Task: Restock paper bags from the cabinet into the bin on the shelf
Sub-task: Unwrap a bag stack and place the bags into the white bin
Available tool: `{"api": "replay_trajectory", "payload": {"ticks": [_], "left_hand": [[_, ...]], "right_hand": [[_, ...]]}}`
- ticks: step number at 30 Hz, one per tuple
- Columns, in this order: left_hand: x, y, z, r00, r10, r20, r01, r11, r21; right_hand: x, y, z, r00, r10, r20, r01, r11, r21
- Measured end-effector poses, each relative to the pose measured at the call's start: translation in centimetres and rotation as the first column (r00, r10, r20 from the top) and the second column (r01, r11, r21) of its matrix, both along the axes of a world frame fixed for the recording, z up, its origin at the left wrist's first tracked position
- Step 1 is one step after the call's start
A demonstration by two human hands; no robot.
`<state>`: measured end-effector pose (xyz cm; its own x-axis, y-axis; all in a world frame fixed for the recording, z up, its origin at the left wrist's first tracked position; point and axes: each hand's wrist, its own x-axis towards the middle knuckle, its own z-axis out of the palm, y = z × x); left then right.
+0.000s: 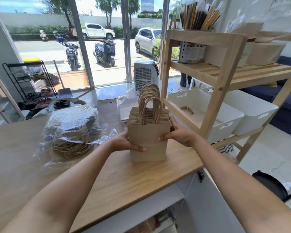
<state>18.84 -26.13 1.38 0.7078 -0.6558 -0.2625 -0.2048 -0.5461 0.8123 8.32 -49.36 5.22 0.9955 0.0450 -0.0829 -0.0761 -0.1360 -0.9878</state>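
A thick stack of brown paper bags (148, 138) with twisted paper handles stands upright on the wooden counter (141, 179). My left hand (126, 142) grips the stack's left side and my right hand (178, 132) grips its right side. To the right, a white bin (213, 115) sits on the lower level of the wooden shelf (225, 73); a paper bag handle (187, 109) shows inside it. A second white bin (252, 111) stands beside it.
A plastic-wrapped pack of paper bags (71, 130) lies on the counter to the left. Another wrapped pack (124, 105) sits behind the stack. The shelf's upper level holds a holder of straws (191, 49) and brown boxes (265, 51). An open cabinet (158, 219) is below the counter.
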Motion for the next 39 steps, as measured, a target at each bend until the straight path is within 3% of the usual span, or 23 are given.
{"api": "replay_trajectory", "payload": {"ticks": [5,12,15,22,32,39], "left_hand": [[1.5,1.4,5.0,0.996,-0.037,-0.085,0.029,0.995,-0.092],[-0.5,0.7,4.8,0.988,0.130,0.082,-0.122,0.987,-0.101],[-1.5,0.0,4.8,0.988,0.132,0.076,-0.120,0.981,-0.151],[-2.8,-5.6,7.2,0.982,-0.083,0.170,0.114,0.977,-0.180],[-8.5,-16.8,8.4,0.865,-0.420,0.274,0.466,0.875,-0.128],[-12.2,-24.1,8.4,0.840,-0.501,0.207,0.529,0.841,-0.115]], "right_hand": [[-0.5,0.2,0.4,0.999,0.048,-0.016,-0.049,0.995,-0.086],[-1.5,-0.1,0.4,1.000,-0.009,0.002,0.009,0.996,-0.088],[-2.5,-0.5,0.6,1.000,-0.031,-0.001,0.031,0.996,-0.079],[-8.0,-4.1,2.6,0.981,-0.191,0.019,0.192,0.980,-0.060],[-19.4,-11.2,3.1,0.886,-0.463,-0.031,0.461,0.885,-0.059],[-24.5,-16.4,3.2,0.804,-0.591,-0.070,0.587,0.807,-0.062]]}}
